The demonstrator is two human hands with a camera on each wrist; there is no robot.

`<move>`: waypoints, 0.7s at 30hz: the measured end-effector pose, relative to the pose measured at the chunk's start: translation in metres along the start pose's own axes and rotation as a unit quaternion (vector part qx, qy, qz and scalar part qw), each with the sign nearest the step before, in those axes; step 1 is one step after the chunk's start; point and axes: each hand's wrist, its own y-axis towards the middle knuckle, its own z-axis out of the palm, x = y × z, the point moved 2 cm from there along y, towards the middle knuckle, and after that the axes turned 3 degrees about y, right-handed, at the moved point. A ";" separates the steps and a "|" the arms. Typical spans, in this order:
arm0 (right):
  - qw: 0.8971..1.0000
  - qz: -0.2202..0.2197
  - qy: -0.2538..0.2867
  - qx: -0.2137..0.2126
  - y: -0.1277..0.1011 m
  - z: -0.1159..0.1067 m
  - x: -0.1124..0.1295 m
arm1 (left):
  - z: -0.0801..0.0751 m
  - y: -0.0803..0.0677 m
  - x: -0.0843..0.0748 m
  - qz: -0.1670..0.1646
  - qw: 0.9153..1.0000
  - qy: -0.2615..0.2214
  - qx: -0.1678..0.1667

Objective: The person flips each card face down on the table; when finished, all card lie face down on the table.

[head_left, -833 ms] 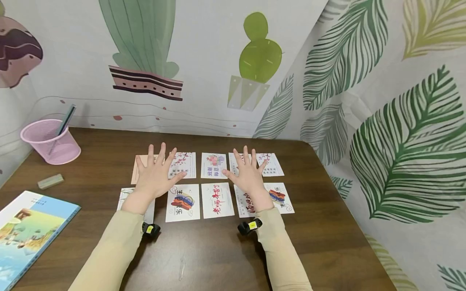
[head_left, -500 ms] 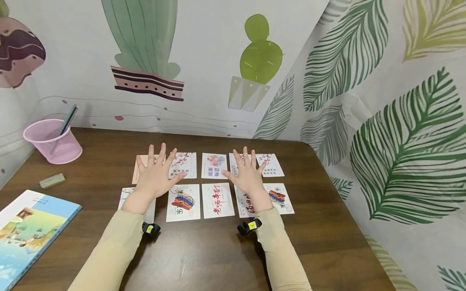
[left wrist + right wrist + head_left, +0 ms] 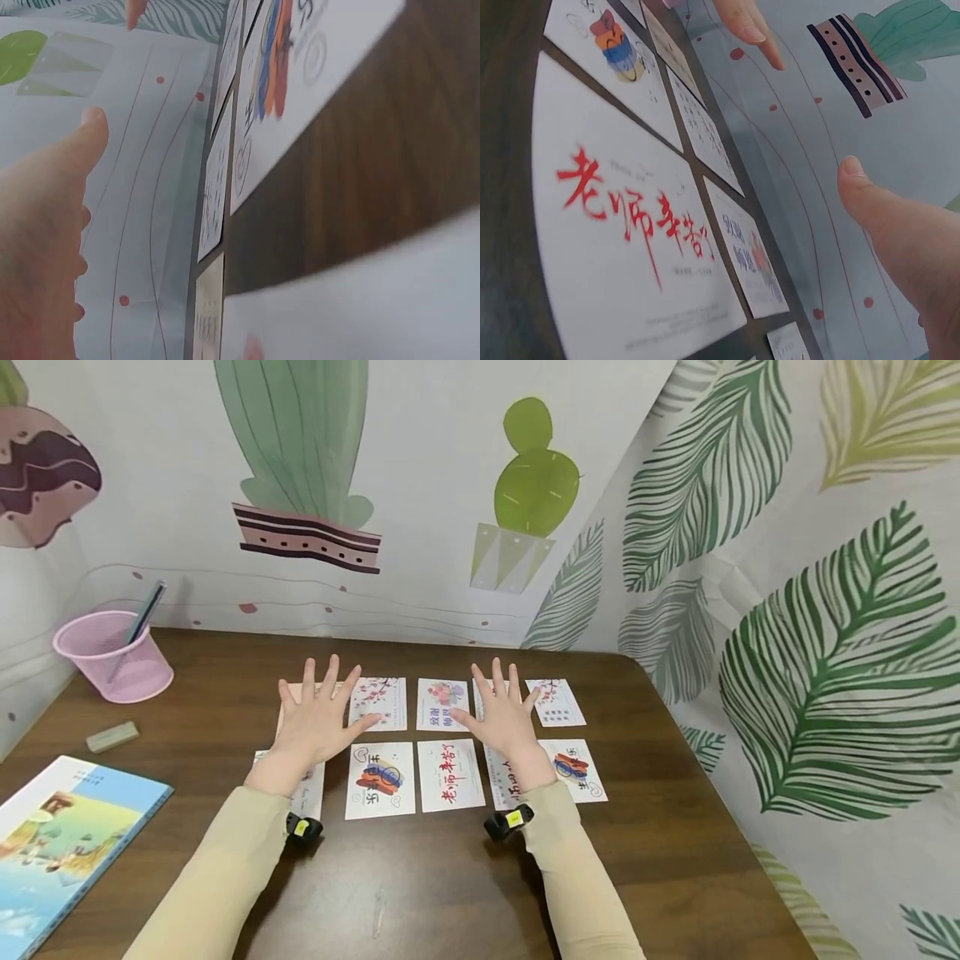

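Observation:
Two rows of printed cards lie on the brown table (image 3: 420, 885). My left hand (image 3: 313, 727), fingers spread, hovers above the left end of the rows. It partly covers a peach card (image 3: 282, 717) and a white card (image 3: 311, 797). My right hand (image 3: 504, 718) is held likewise, fingers apart, over two cards at right of centre. Between the hands show a flower bouquet card (image 3: 442, 703), a red-lettered card (image 3: 452, 775) and a colour-smeared card (image 3: 379, 780). In both wrist views the hands are raised off the cards and hold nothing.
At the back left stands a pink mesh pen cup (image 3: 114, 658) with pens in it. An eraser-like block (image 3: 112, 737) and a blue-covered book (image 3: 75, 843) lie on the left. A patterned cloth (image 3: 420, 485) hangs behind the table.
The right hand has shifted slightly left, showing more of the blossom card at far right. The left hand has barely moved. The head view has tilted slightly.

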 end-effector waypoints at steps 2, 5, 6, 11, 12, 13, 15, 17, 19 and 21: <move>1.000 -0.005 0.005 0.001 0.003 0.000 0.005 | -0.002 0.001 0.006 -0.001 1.000 0.001 0.008; 1.000 -0.013 0.023 0.006 0.008 0.002 0.013 | -0.004 0.001 0.015 -0.008 1.000 -0.009 0.022; 0.999 -0.016 0.029 0.008 0.009 0.002 0.017 | -0.005 0.001 0.018 -0.011 0.999 -0.016 0.030; 0.997 -0.044 0.062 0.000 0.018 0.004 0.034 | -0.009 0.002 0.031 -0.019 0.998 -0.036 0.057; 0.996 -0.051 0.068 -0.001 0.020 0.004 0.038 | -0.010 0.001 0.033 -0.020 0.997 -0.039 0.060; 0.995 -0.058 0.076 -0.003 0.021 0.005 0.042 | -0.011 0.001 0.035 -0.021 0.997 -0.041 0.060; 0.994 -0.068 0.087 0.002 0.025 0.007 0.050 | -0.011 0.001 0.040 -0.021 0.997 -0.048 0.052; 0.992 -0.077 0.102 0.008 0.028 0.011 0.057 | -0.011 0.001 0.044 -0.024 0.997 -0.056 0.042; 0.989 -0.081 0.123 0.018 0.031 0.015 0.065 | -0.011 0.000 0.048 -0.029 0.997 -0.067 0.031; 0.985 -0.085 0.146 0.026 0.034 0.021 0.074 | -0.011 -0.001 0.051 -0.038 0.996 -0.080 0.025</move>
